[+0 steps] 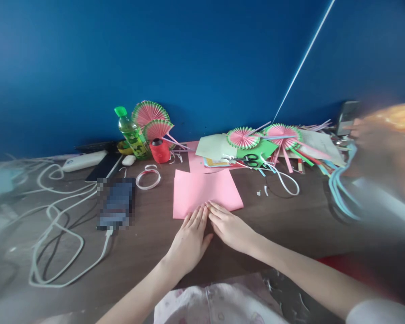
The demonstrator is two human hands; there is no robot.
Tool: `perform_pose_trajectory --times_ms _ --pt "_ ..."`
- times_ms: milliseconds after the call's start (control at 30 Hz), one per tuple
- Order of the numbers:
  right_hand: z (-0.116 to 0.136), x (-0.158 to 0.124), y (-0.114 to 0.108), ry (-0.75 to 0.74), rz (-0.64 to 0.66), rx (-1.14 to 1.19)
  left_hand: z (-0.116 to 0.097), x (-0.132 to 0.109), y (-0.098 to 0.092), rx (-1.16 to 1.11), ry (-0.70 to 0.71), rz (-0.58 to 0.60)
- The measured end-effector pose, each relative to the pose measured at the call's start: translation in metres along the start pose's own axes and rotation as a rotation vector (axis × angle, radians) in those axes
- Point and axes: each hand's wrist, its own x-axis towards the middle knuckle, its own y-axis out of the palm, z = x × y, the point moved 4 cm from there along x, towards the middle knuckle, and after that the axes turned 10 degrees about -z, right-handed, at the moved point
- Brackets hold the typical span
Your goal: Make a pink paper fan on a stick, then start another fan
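A pink sheet of paper [202,189], folded over on itself, lies on the brown table in front of me. My left hand [192,236] rests flat on its near edge, fingers stretched forward and thumb out to the side. Right beside it, my right hand [231,227] presses on the same edge with extended fingers. The fingertips of both hands meet near the middle of that edge. Neither hand grips anything. The paper's upper layer stands slightly raised at its far side.
Behind the paper are pink-and-green paper fans [243,137], scissors [250,159] and paper sheets. A green-capped bottle [130,130] and red thread spool [159,150] stand left. A phone [118,204] with a white cable [57,225] lies nearer. Another person's blurred hand [374,130] is at right.
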Motion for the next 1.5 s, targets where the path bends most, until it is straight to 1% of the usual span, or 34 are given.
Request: perform_pose_trajectory --times_ms 133,233,333,400,567,800,1000,1133,1333,1500 --pt "-0.005 -0.003 0.001 0.041 0.000 0.084 -0.001 0.000 0.002 -0.024 -0.024 -0.009" --pt "-0.008 -0.007 -0.001 -0.020 0.006 0.104 -0.002 0.001 0.003 -0.048 -0.065 0.005" --pt "-0.009 -0.009 -0.003 -0.109 -0.003 0.073 0.001 0.002 0.003 -0.071 -0.119 0.065" --pt "-0.009 -0.009 -0.004 -0.132 -0.007 0.053 0.003 0.002 0.003 -0.085 -0.127 0.096" --pt "-0.007 -0.009 -0.004 -0.098 -0.013 0.054 0.006 -0.003 -0.001 -0.080 -0.060 0.088" --pt "-0.005 -0.010 -0.005 -0.118 0.027 0.030 0.003 -0.011 -0.004 0.078 0.003 -0.008" --pt "-0.005 -0.013 -0.006 -0.084 0.065 0.044 0.000 -0.011 -0.008 0.194 0.033 -0.040" --pt "-0.010 -0.014 -0.010 -0.033 0.095 0.085 0.009 -0.016 -0.014 0.238 0.055 -0.045" --pt "-0.023 -0.023 -0.023 0.026 0.109 0.115 0.029 -0.024 -0.029 0.226 0.123 -0.105" --pt "-0.037 -0.036 -0.031 0.077 0.146 0.079 0.037 -0.029 -0.035 0.252 0.141 -0.085"
